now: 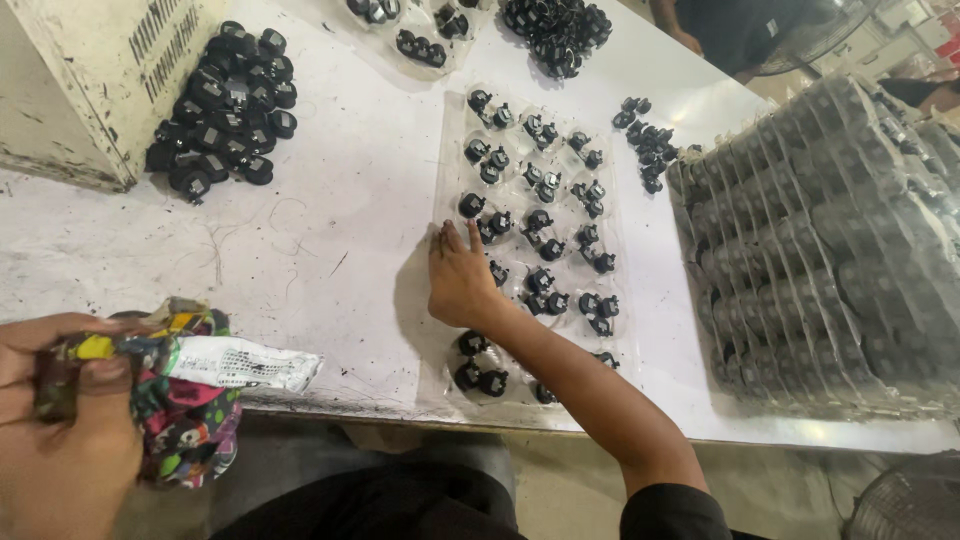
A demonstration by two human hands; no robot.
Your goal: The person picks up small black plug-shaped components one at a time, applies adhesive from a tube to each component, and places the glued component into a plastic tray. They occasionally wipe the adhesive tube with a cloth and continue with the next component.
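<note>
Both hands show from the head camera: the right hand (462,280) lies flat and unclenched, palm down, fingers spread on the left edge of a clear plastic blister tray (452,140) near the middle of the white table (330,240), holding nothing. That tray's pockets carry small black parts (540,220) in rows. At the near left corner, off the table edge, the left hand (60,420) is clenched around a bunched, brightly patterned cloth (190,420) together with a white printed packet (240,362) that sticks out to the right. A loose heap of black parts (225,105) sits toward the far left beside a cream metal box (90,70). Stacked filled trays (830,240) crowd the right edge.
</note>
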